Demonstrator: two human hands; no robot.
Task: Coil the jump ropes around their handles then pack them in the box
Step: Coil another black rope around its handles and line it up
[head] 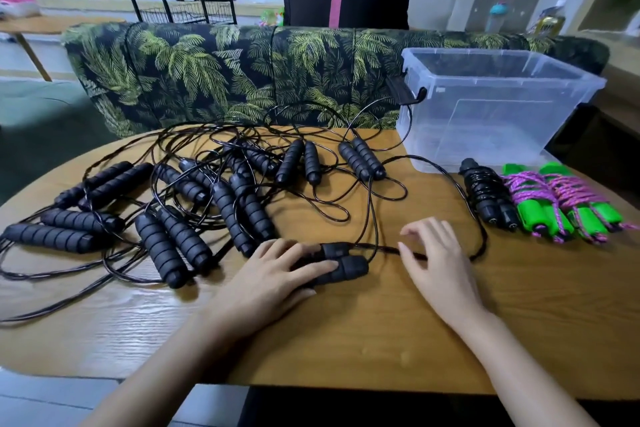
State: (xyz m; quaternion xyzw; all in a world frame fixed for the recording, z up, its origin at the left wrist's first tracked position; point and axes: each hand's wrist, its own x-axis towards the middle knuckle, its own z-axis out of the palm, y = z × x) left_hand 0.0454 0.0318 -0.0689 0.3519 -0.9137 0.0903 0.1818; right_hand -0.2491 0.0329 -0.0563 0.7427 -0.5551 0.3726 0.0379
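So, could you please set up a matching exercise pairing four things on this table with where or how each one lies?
Things:
1. clear box
2. green-handled ropes
3. coiled black rope
4. nearest black handle pair

States:
A. wound round in pink
B. under the fingers of the left hand
C. nothing visible inside
D. wrapped in black, just left of the green ones

Pairs: 1-C, 2-A, 3-D, 4-B.
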